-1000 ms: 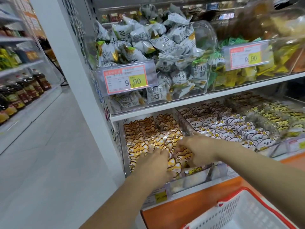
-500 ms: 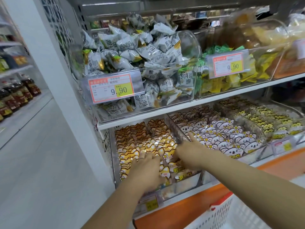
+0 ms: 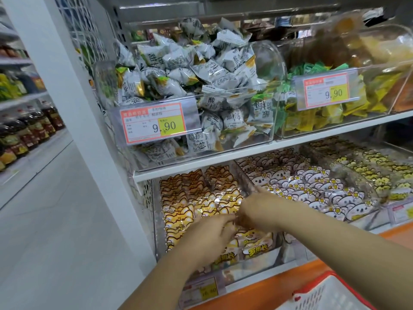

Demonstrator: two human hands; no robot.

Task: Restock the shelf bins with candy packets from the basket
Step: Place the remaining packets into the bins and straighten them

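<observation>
Both of my hands are in the lower-left clear bin point(image 3: 156, 220), which holds rows of yellow and orange cat-print candy packets point(image 3: 185, 211). My left hand point(image 3: 207, 238) lies over the front packets with its fingers curled onto them. My right hand point(image 3: 257, 209) reaches in from the right, its fingers bent down onto packets at the bin's middle. The two sets of fingertips nearly meet. The white basket point(image 3: 335, 294) with a red rim shows at the bottom right, and what it holds is out of view.
A bin of koala-print packets point(image 3: 312, 193) sits right of my hands, then one of yellow packets point(image 3: 380, 173). Above are bins of grey-white plum candy point(image 3: 201, 70) and green-yellow packets point(image 3: 312, 117). An orange ledge point(image 3: 257, 294) runs below. The aisle floor point(image 3: 55, 220) lies left.
My hands have drawn together over the middle of the cat-packet bin, and their fingers have gone from flat to curled. The view has moved closer to the shelf.
</observation>
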